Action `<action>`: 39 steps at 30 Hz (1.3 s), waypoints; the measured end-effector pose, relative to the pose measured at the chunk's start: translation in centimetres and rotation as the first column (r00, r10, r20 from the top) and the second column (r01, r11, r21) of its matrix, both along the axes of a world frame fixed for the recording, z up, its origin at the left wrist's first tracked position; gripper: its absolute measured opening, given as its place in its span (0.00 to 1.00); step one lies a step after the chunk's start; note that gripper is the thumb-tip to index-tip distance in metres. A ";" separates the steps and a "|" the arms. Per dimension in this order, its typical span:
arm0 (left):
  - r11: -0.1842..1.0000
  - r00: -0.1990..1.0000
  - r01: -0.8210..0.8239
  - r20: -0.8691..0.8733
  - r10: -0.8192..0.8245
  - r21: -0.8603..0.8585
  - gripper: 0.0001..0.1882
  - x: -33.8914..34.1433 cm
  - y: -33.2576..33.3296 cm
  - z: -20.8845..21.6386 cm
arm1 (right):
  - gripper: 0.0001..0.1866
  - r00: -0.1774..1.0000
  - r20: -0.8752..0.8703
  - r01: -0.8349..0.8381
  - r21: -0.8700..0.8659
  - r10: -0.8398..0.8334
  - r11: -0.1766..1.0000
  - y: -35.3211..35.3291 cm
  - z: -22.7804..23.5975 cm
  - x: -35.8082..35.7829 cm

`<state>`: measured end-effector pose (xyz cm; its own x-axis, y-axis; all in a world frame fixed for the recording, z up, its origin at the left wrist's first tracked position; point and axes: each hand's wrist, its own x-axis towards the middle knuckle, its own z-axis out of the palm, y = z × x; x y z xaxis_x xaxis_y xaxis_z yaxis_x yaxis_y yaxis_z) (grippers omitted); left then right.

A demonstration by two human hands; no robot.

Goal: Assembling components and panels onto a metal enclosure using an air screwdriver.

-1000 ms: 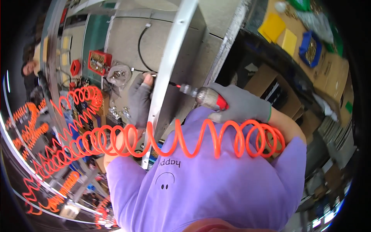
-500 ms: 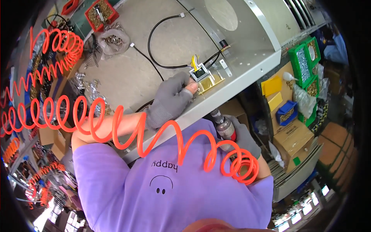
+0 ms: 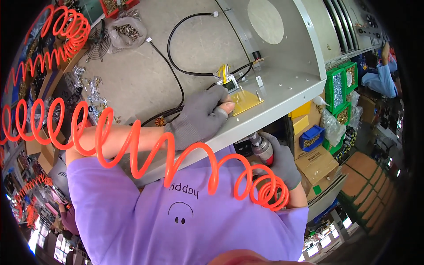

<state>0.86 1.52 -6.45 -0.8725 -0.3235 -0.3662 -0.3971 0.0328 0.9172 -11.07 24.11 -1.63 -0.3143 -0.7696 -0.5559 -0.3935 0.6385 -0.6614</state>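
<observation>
My left hand [image 3: 198, 114], in a grey glove with bare fingertips, rests on a grey metal housing [image 3: 282, 93]. Its thumb and fingers close at the left edge of a translucent yellow plate [image 3: 245, 101], against the housing's side wall. Right beside the fingers is a small white-framed part [image 3: 228, 84] with yellow wires; the fingers hide part of it. My right hand [image 3: 284, 164], also gloved, is wrapped round a red and silver air screwdriver [image 3: 265, 152] below the housing's near edge. A coiled orange air hose [image 3: 212, 176] crosses in front of my body and left forearm.
Black cables with white plugs [image 3: 170, 42] lie inside the housing. A bag of screws [image 3: 126, 32] and a wire fan guard [image 3: 98, 44] are at the upper left. Green bins [image 3: 338, 90], a blue bin [image 3: 311, 138] and a cardboard box [image 3: 316, 165] stand right. Another person's sleeve [image 3: 380, 81] shows far right.
The whole view has shifted, with the right-hand bins now further left. The yellow plate shows more of its face beside my left hand. My right hand still holds the air screwdriver.
</observation>
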 end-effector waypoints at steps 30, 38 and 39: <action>0.998 0.995 0.051 -0.088 -0.054 -0.027 0.08 -0.8 0.2 -1.1 | 0.38 0.865 0.360 0.319 0.146 -0.351 0.936 1.2 -1.8 3.4; 0.995 0.993 0.084 -0.078 -0.089 -0.058 0.08 -1.1 -0.2 -1.0 | 0.36 0.865 0.350 0.334 0.131 -0.358 0.934 0.8 -1.4 3.4; 0.995 0.994 0.086 -0.067 -0.090 -0.057 0.08 -1.1 -0.1 -0.9 | 0.36 0.857 0.364 0.344 0.125 -0.366 0.930 0.8 -1.4 3.3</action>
<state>-0.26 1.39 -7.36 -0.9211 -0.2622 -0.2879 -0.3260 0.1152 0.9383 -7.74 24.92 -3.05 -0.3208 -0.6111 -0.7236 0.1367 0.7261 -0.6738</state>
